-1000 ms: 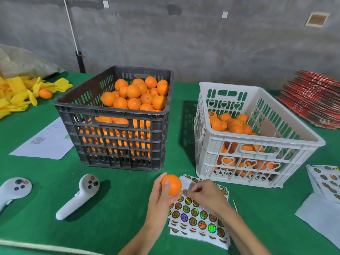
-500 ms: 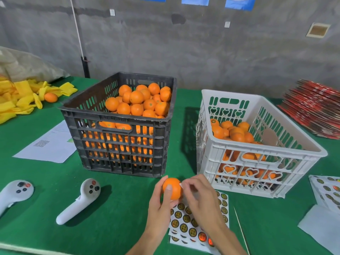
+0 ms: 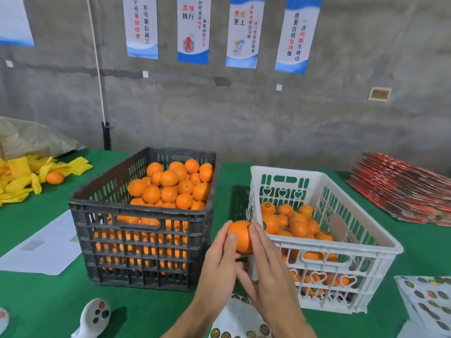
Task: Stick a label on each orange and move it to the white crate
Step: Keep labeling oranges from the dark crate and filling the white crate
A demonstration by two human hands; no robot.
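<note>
We hold the orange [image 3: 240, 236] mid-frame, left hand [image 3: 219, 262] gripping it, right hand [image 3: 266, 272] with straight fingers pressing the label on; next, we judge, it goes right into the white crate [image 3: 341, 250]

Both forearms are bare, without sleeves; the left hand [image 3: 219, 269] and right hand [image 3: 268, 276] wear no gloves or rings.

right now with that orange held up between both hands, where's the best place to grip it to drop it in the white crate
Grip the orange across its round middle with the left hand, which already cups its left side. The right hand presses flat on the right side, probably over the label, so fingers should stay off there. The white crate lies just to the right, open on top.
</note>
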